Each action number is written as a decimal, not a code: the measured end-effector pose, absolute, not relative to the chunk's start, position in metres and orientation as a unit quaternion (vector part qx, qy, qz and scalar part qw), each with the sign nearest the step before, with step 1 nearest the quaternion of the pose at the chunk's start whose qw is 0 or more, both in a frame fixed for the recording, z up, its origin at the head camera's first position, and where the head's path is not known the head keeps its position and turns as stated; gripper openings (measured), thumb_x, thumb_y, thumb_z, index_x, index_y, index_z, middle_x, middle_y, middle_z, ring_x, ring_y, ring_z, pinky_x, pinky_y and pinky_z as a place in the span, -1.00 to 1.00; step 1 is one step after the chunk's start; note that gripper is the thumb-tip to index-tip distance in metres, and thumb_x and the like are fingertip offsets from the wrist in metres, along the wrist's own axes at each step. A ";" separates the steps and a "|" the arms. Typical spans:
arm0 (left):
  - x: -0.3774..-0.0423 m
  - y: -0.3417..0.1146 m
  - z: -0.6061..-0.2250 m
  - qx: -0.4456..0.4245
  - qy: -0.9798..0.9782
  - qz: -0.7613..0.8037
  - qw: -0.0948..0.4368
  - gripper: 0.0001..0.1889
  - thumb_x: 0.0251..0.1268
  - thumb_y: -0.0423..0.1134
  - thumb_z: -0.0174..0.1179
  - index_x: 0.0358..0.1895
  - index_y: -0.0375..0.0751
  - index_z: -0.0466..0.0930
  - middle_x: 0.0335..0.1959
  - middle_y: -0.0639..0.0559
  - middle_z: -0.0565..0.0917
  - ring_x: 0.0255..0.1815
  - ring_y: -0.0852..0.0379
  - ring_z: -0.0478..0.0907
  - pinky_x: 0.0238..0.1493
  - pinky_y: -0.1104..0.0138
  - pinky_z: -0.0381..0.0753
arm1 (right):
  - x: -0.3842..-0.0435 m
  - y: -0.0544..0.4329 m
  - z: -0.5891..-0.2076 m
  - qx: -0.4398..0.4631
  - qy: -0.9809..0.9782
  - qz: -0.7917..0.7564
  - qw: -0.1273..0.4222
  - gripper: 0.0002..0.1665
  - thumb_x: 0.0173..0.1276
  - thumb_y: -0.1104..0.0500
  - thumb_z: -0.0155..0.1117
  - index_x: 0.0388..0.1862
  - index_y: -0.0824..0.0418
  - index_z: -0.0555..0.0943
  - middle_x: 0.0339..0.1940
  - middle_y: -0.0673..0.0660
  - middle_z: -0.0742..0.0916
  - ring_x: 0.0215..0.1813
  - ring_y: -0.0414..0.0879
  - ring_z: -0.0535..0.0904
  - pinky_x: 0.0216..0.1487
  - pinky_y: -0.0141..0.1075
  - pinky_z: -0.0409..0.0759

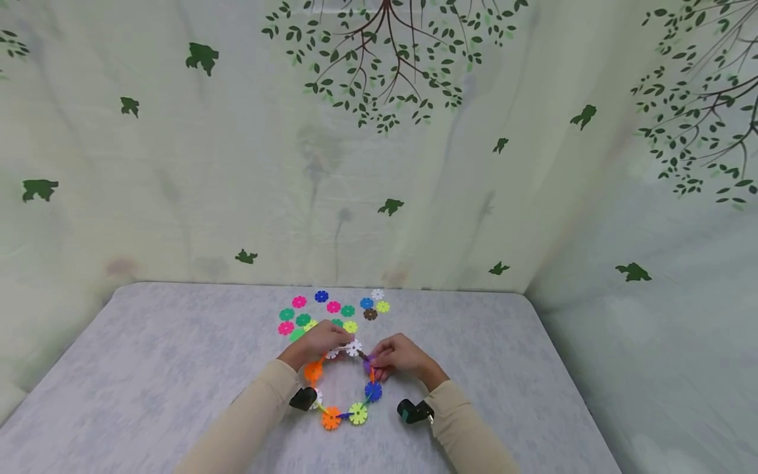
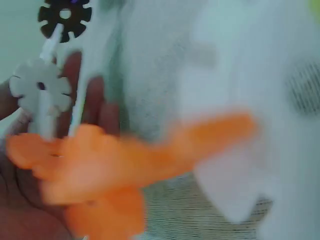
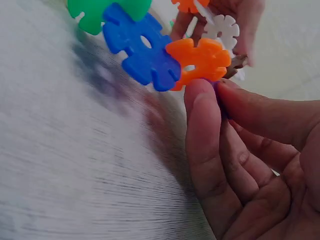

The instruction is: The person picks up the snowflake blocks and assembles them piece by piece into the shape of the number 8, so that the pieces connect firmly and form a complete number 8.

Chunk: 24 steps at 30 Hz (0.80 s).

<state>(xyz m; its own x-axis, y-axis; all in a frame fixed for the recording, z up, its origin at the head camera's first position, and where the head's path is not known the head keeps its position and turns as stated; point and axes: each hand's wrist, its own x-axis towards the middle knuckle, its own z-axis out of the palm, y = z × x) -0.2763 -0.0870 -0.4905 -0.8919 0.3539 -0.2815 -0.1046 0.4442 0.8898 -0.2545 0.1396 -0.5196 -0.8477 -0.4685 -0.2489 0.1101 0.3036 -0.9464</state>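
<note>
A ring of interlocking notched plastic discs stands over the table, between my two hands. My left hand (image 1: 322, 339) holds its far side, at a white disc (image 2: 40, 87). Orange discs (image 2: 105, 175) hang close to the camera in the left wrist view, and a brown disc (image 2: 65, 15) joins past the white one. My right hand (image 1: 405, 359) pinches a purple disc (image 1: 368, 364) between thumb and fingers; those fingers mostly hide it. Beside it, an orange disc (image 3: 200, 60) links to a blue disc (image 3: 142, 47). A yellow-green disc (image 1: 358, 413) sits at the ring's near side.
Several loose discs lie beyond my hands, among them a pink disc (image 1: 299, 301), a dark blue disc (image 1: 322, 296) and a brown loose disc (image 1: 370, 315). The grey table (image 1: 148, 368) ends at a leaf-patterned curtain (image 1: 284, 217).
</note>
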 end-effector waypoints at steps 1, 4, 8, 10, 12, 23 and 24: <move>-0.275 -0.088 -0.488 0.078 0.833 0.511 0.199 -0.78 0.38 -0.24 0.14 -0.23 -0.35 0.69 -0.37 0.02 0.60 -0.41 0.14 0.45 -0.30 0.29 0.56 | -0.254 0.139 -0.521 -0.109 0.763 -0.584 0.257 -0.87 0.30 0.38 0.26 -0.23 0.45 0.65 -0.55 0.09 0.70 -0.57 -0.19 0.61 -0.46 -0.33 0.66; -0.265 -0.089 -0.478 0.061 0.867 0.482 0.110 -0.78 0.39 -0.21 0.15 -0.13 -0.29 0.68 -0.26 0.01 0.66 -0.22 0.09 0.54 -0.11 0.19 0.61 | -0.251 0.140 -0.528 -0.079 0.751 -0.601 0.261 -0.88 0.29 0.39 0.27 -0.22 0.44 0.63 -0.53 0.10 0.72 -0.54 -0.19 0.64 -0.42 -0.31 0.69; -0.242 -0.088 -0.466 0.074 0.878 0.471 0.053 -0.83 0.34 -0.22 0.21 -0.17 -0.25 0.68 -0.31 -0.02 0.68 -0.31 0.11 0.55 -0.23 0.24 0.63 | -0.249 0.141 -0.529 -0.047 0.736 -0.625 0.256 -0.88 0.27 0.40 0.27 -0.21 0.44 0.61 -0.48 0.13 0.73 -0.50 -0.17 0.66 -0.37 -0.29 0.70; -0.231 -0.086 -0.465 0.102 0.873 0.470 0.079 -0.83 0.33 -0.23 0.22 -0.18 -0.27 0.69 -0.35 -0.03 0.68 -0.36 0.13 0.54 -0.28 0.29 0.62 | -0.247 0.140 -0.528 -0.036 0.728 -0.636 0.253 -0.88 0.28 0.41 0.26 -0.21 0.45 0.60 -0.46 0.14 0.73 -0.48 -0.16 0.67 -0.35 -0.29 0.70; -0.220 -0.084 -0.469 0.111 0.869 0.467 0.120 -0.81 0.34 -0.23 0.22 -0.14 -0.28 0.69 -0.36 -0.02 0.67 -0.38 0.14 0.52 -0.31 0.32 0.61 | -0.245 0.136 -0.527 -0.031 0.718 -0.648 0.253 -0.88 0.28 0.42 0.24 -0.21 0.46 0.59 -0.45 0.16 0.74 -0.47 -0.15 0.68 -0.34 -0.28 0.70; -0.217 -0.070 -0.500 -0.100 0.690 0.690 0.193 -0.69 0.45 -0.30 0.06 0.04 -0.53 0.50 -0.19 -0.18 0.67 -0.26 0.06 0.63 -0.06 0.22 0.66 | -0.234 0.112 -0.526 -0.038 0.690 -0.669 0.272 -0.90 0.25 0.45 0.27 -0.26 0.48 0.59 -0.45 0.23 0.74 -0.44 -0.10 0.71 -0.34 -0.26 0.70; -0.217 -0.069 -0.502 -0.115 0.676 0.703 0.189 -0.70 0.45 -0.30 0.06 0.05 -0.52 0.49 -0.21 -0.18 0.66 -0.29 0.07 0.62 -0.08 0.24 0.67 | -0.234 0.110 -0.526 -0.039 0.692 -0.668 0.272 -0.91 0.25 0.44 0.28 -0.26 0.48 0.59 -0.45 0.23 0.75 -0.44 -0.10 0.71 -0.34 -0.26 0.70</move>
<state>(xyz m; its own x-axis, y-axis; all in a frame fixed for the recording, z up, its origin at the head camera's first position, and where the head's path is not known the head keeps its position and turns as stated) -0.2174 -0.0695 -0.5020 -0.9022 0.1092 -0.4172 -0.4212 -0.0150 0.9068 -0.2339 0.1104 -0.5257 -0.8485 -0.4180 -0.3245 0.3094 0.1055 -0.9450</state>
